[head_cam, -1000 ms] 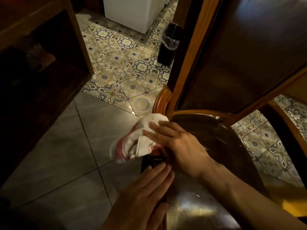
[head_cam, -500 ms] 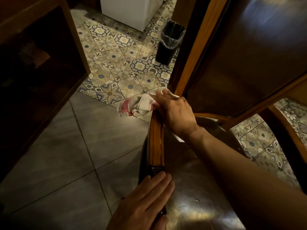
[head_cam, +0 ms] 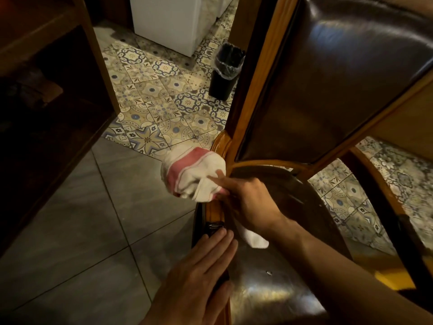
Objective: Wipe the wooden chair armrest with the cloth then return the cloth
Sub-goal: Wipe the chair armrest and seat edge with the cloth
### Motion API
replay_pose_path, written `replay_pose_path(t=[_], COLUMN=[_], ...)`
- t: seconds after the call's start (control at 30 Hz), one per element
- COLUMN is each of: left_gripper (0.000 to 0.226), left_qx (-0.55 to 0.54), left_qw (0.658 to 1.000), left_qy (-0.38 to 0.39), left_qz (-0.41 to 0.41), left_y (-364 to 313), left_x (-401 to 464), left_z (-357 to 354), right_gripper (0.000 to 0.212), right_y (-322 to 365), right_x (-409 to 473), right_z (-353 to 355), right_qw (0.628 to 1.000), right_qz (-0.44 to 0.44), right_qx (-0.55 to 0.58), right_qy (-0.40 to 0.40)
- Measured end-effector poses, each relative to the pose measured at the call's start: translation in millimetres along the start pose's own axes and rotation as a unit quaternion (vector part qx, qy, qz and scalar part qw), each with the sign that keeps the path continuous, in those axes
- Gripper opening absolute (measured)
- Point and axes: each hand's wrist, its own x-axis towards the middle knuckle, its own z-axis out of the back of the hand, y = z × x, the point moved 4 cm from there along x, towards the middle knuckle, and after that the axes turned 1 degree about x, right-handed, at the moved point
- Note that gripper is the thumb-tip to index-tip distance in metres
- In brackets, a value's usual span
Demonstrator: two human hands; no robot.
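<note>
The wooden armrest [head_cam: 215,211] of the chair runs from the frame's bottom centre up to the curved joint with the backrest. My right hand [head_cam: 248,198] grips a white cloth with pink stripes [head_cam: 193,177] and presses it on the armrest's middle; one cloth end hangs down below my wrist over the seat. Nearer to me, my left hand [head_cam: 199,280] lies flat on the armrest's front end, fingers together, holding the chair.
The chair has a dark leather seat [head_cam: 276,289] and a tall leather backrest [head_cam: 328,73]. A black waste bin [head_cam: 223,76] stands on the patterned tiles behind the chair. Dark wooden shelving [head_cam: 46,102] fills the left side. A white cabinet [head_cam: 171,19] stands at the top.
My right hand slid the cloth up the armrest to the backrest joint, then came back down toward the middle. My left hand stayed on the armrest's front end.
</note>
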Motion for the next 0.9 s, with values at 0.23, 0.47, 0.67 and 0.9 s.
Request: replay_pose_path(t=[0.23, 0.47, 0.67, 0.9], left_gripper=[0.063, 0.056, 0.044, 0.085], left_qx=[-0.002, -0.01, -0.033, 0.015], left_qw=[0.999, 0.999, 0.99, 0.997], left_qy=[0.039, 0.038, -0.132, 0.033], left_qz=[-0.008, -0.032, 0.037, 0.074], left_y=[-20.2, -42.8, -32.7, -2.6], left_x=[-15.5, -36.7, -31.0, -8.7], left_z=[45.0, 89.0, 107.3, 88.6], right_gripper=[0.047, 0.045, 0.042, 0.033], right_y=[37.6, 58.8, 57.6, 72.4], right_x=[-48.9, -73.7, -89.0, -116.3], right_z=[22.3, 30.4, 23.0, 18.0], right_qw=[1.0, 0.998, 0.995, 0.988], right_qz=[-0.023, -0.045, -0.057, -0.055], right_qx=[-0.007, 0.018, 0.003, 0.068], right_qy=[0.007, 0.036, 0.083, 0.127])
